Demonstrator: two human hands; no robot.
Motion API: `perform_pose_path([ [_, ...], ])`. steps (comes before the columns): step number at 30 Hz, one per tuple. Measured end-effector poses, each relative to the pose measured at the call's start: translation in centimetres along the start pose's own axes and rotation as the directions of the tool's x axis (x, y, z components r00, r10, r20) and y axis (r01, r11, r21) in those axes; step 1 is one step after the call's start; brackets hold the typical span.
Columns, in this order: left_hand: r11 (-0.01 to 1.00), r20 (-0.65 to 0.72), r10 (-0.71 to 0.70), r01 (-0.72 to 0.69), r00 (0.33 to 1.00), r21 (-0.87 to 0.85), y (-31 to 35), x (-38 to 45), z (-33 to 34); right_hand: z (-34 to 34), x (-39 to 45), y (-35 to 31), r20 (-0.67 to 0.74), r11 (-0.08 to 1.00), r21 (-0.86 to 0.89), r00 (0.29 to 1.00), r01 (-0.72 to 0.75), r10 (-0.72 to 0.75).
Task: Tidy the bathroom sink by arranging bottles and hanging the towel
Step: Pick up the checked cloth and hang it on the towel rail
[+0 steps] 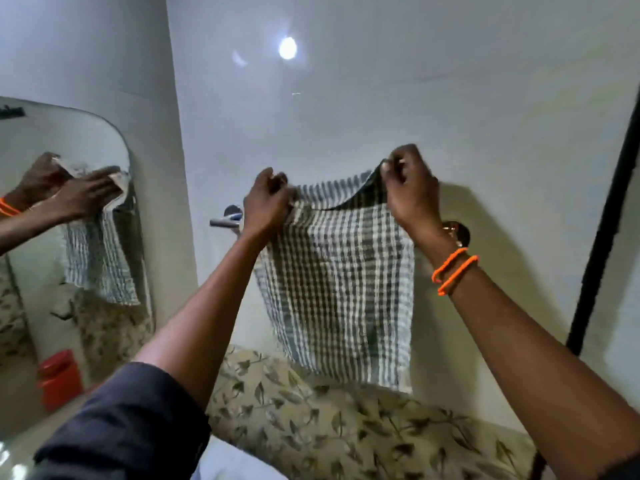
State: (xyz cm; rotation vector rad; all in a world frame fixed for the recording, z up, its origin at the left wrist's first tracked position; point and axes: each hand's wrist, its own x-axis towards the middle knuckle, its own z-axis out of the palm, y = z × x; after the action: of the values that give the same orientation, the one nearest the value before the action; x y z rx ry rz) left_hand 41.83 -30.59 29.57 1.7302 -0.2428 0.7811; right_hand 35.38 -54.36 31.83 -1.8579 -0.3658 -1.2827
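Towel (337,282) hangs below each hand's pinching grip.

A home bathroom: wall mirror (69,209), chrome towel rail (225,221), leaf-patterned tiles (346,427).

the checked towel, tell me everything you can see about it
The checked towel is a thin woven cloth with grey and white checks and stripes. It hangs flat against the white wall, draped at its top over a rail that it mostly hides. The left hand pinches its upper left edge; the right hand lifts the upper right corner. Its lower edge hangs free above leaf-patterned tiles. The mirror reflects it.
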Motion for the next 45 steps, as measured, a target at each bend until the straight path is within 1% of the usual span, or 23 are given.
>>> perform_pose_path([
  [2, 0.929, -0.013, 0.133, -0.120, 0.991, 0.350, -1.2, -0.2, 0.4, 0.6, -0.4, 1.1, 0.159, 0.987, -0.144, 0.986, 0.073, -0.050],
  [4, 0.820, 0.081, 0.142, -0.163, 0.986, 0.549, -2.6, -0.1, 0.4, 0.8, -0.5, 2.2, 0.361, 0.936, -0.342, 0.931, 0.087, 0.046],
  [6, 0.775, 0.173, 0.069, -0.162, 0.982, 0.611, -3.4, 0.4, -0.4, 0.8, -0.5, 2.7, 0.562, 0.854, -0.511, 0.791, 0.101, 0.243],
  [7, 0.805, 0.170, 0.048, -0.138, 0.984, 0.577, -3.4, 0.6, -0.7, 1.0, -0.3, 2.9, 0.605, 0.832, -0.543, 0.739, 0.109, 0.297],
  [8, 0.848, 0.124, 0.068, -0.123, 0.990, 0.516, -3.4, 0.6, -1.0, 1.0, -0.2, 2.8, 0.608, 0.820, -0.559, 0.732, 0.120, 0.308],
  [9, 0.891, 0.019, 0.115, -0.111, 0.993, 0.440, -3.5, 0.3, -1.2, 1.1, -0.2, 2.5, 0.584, 0.813, -0.568, 0.759, 0.130, 0.287],
  [11, 0.933, -0.324, 0.205, -0.084, 0.924, 0.351, -4.5, -0.9, -1.8, 0.8, -0.7, 2.1, 0.474, 0.833, -0.538, 0.864, 0.132, 0.169],
  [13, 0.969, -0.547, 0.072, 0.072, 0.834, 0.237, -6.4, -2.7, -2.1, -0.2, -1.7, 1.6, 0.457, 0.903, -0.404, 0.887, 0.149, 0.058],
  [14, 0.978, -0.543, -0.058, 0.158, 0.838, 0.139, -7.8, -3.6, -2.3, -0.7, -2.1, 1.3, 0.516, 0.928, -0.329, 0.857, 0.176, 0.021],
  [16, 0.961, -0.351, -0.276, 0.265, 0.895, -0.079, -10.8, -5.2, -2.6, -1.6, -2.5, 1.0, 0.646, 0.945, -0.247, 0.763, 0.215, -0.005],
  [18, 0.951, -0.179, -0.282, 0.251, 0.942, -0.178, -12.8, -6.4, -3.3, -2.1, -2.5, 1.2, 0.682, 0.959, -0.204, 0.732, 0.198, -0.006],
  [19, 0.959, -0.172, -0.249, 0.218, 0.953, -0.180, -13.3, -6.8, -3.7, -2.3, -2.4, 1.3, 0.674, 0.970, -0.171, 0.739, 0.172, -0.012],
  [22, 0.981, -0.288, -0.148, 0.104, 0.946, -0.163, -12.1, -6.0, -4.7, -2.4, -1.7, 1.6, 0.637, 0.972, -0.154, 0.769, 0.178, -0.040],
  [24, 0.995, -0.330, -0.082, 0.056, 0.940, -0.088, -10.1, -4.1, -4.8, -1.8, -0.7, 1.9, 0.588, 0.923, -0.292, 0.808, 0.253, -0.035],
  [26, 0.994, -0.332, -0.067, 0.090, 0.941, 0.056, -7.8, -1.6, -4.5, -1.4, 0.3, 2.1, 0.504, 0.831, -0.481, 0.863, 0.279, 0.002],
  [28, 0.958, -0.357, -0.048, 0.143, 0.933, 0.247, -6.0, 0.0, -3.9, -1.1, 0.6, 2.1, 0.419, 0.765, -0.573, 0.907, 0.295, -0.036],
  [30, 0.900, -0.429, 0.010, 0.179, 0.903, 0.397, -5.2, 0.4, -3.2, -1.0, 0.0, 1.8, 0.356, 0.720, -0.598, 0.922, 0.352, -0.155],
  [32, 0.878, -0.464, 0.162, 0.088, 0.871, 0.471, -5.4, -0.3, -2.7, -1.6, -1.1, 1.6, 0.315, 0.791, -0.496, 0.923, 0.359, -0.221],
  [33, 0.870, -0.420, 0.238, 0.000, 0.876, 0.494, -5.9, -0.8, -2.5, -2.0, -1.7, 1.7, 0.356, 0.841, -0.417, 0.913, 0.344, -0.198],
  [35, 0.831, -0.261, 0.350, -0.170, 0.900, 0.530, -7.2, -2.0, -2.3, -2.8, -2.5, 1.8, 0.537, 0.890, -0.331, 0.838, 0.315, -0.097],
  [38, 0.769, -0.167, 0.403, -0.234, 0.900, 0.595, -8.7, -2.5, -2.3, -3.3, -2.9, 1.9, 0.680, 0.941, -0.235, 0.733, 0.242, -0.019],
  [40, 0.734, -0.179, 0.398, -0.196, 0.900, 0.650, -8.5, -2.2, -2.4, -3.1, -2.6, 2.2, 0.672, 0.943, -0.227, 0.740, 0.244, -0.030],
  [45, 0.699, -0.214, 0.401, -0.146, 0.891, 0.700, -9.1, -3.2, -2.5, -2.4, -1.6, 2.7, 0.630, 0.840, -0.422, 0.777, 0.342, 0.000],
])
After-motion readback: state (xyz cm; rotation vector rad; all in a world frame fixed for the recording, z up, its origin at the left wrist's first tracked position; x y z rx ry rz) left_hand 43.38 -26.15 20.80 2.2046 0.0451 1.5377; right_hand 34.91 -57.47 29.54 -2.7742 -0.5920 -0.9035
